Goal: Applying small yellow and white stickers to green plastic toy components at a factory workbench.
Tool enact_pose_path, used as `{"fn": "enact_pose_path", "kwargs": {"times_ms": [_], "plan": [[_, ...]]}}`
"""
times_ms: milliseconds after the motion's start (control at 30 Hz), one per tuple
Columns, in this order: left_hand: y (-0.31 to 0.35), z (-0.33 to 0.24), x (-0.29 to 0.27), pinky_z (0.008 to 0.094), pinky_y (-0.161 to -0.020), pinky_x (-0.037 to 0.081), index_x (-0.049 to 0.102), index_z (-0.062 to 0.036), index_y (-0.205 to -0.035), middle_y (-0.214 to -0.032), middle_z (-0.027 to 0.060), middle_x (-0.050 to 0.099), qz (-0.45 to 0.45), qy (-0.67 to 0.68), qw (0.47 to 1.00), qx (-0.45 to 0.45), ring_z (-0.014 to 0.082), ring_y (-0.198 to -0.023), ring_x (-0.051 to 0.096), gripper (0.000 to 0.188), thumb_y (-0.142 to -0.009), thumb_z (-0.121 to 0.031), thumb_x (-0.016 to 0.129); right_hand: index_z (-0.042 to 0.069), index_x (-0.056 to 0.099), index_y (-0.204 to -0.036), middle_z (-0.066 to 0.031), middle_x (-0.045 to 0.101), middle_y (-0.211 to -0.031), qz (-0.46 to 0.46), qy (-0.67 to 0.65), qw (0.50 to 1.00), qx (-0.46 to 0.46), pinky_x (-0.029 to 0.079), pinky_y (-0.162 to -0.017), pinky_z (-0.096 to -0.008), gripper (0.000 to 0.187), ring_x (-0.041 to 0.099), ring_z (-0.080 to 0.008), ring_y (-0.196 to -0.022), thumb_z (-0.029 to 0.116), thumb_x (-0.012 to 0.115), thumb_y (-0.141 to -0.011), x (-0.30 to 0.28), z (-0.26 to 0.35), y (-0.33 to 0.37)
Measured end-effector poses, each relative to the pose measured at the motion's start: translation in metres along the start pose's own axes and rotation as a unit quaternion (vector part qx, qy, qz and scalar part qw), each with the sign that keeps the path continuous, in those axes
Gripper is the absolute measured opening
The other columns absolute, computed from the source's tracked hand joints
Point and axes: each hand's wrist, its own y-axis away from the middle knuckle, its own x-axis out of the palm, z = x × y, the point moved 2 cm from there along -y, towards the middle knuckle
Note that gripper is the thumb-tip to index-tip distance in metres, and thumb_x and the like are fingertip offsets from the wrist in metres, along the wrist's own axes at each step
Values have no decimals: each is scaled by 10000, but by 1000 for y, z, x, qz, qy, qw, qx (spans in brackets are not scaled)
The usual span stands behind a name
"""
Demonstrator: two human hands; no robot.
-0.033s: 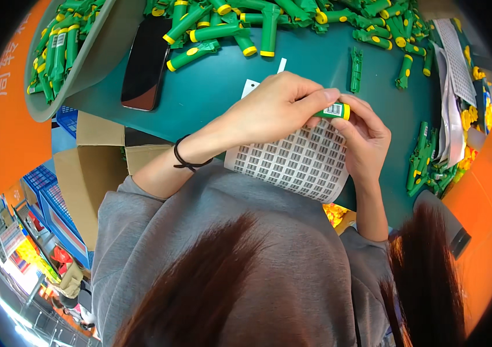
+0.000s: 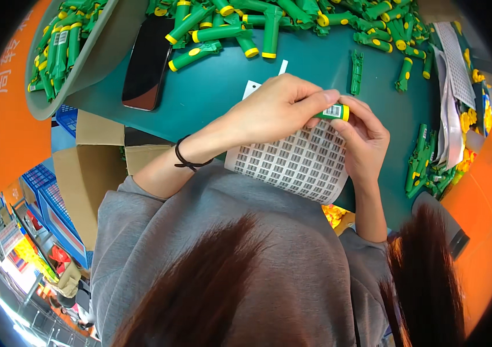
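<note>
Between my two hands is a small green plastic tube with a yellow end [image 2: 345, 113]. A white barcode label [image 2: 333, 111] shows on its side. My left hand [image 2: 280, 110] is closed on the tube from the left, its thumb lying along the top by the label. The fingers and thumb of my right hand [image 2: 367, 133] pinch the yellow end. My left hand hides the rest of the tube. Below the hands lies a white sheet of barcode labels [image 2: 292, 159], its near edge against my grey top. A white card piece [image 2: 250, 88] pokes out behind my left hand.
A heap of green tubes [image 2: 269, 34] covers the far side of the green table [image 2: 211, 95]. A grey bin [image 2: 93, 72] of labelled tubes and a black phone [image 2: 146, 66] are at left. One green piece [image 2: 356, 72] lies alone; papers [image 2: 451, 98] stand at right, near more tubes [image 2: 419, 159].
</note>
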Motion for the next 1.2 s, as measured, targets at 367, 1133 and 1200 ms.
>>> {"fn": "enact_pose_path", "kwargs": {"times_ms": [367,1133,1200], "plan": [[101,-77,-200,285,-768,556,734,-18,-1103,-1021,74,744,-679,-373,609,168,174,-850,694,218,-978,-151,615,87,704,-1106,-88,621,-1144,86,492,861,-96,485,-916,-388,464,552,-287,-1095,198,887,-695,29,6,-4],[28,37,-23,332,-719,572,727,-49,-1019,-1027,39,682,-200,-327,883,272,220,-899,670,210,-819,-91,775,98,723,-1066,-68,617,-1072,48,447,887,-106,483,-897,-369,459,559,-260,-1038,182,904,-653,21,-5,-5],[31,40,-23,332,-716,571,727,-52,-1023,-1030,36,680,-185,-329,888,264,220,-904,666,214,-817,-88,774,97,723,-1066,-67,618,-1074,51,442,890,-104,486,-891,-368,462,560,-258,-1039,182,905,-650,22,-6,-5]]}}
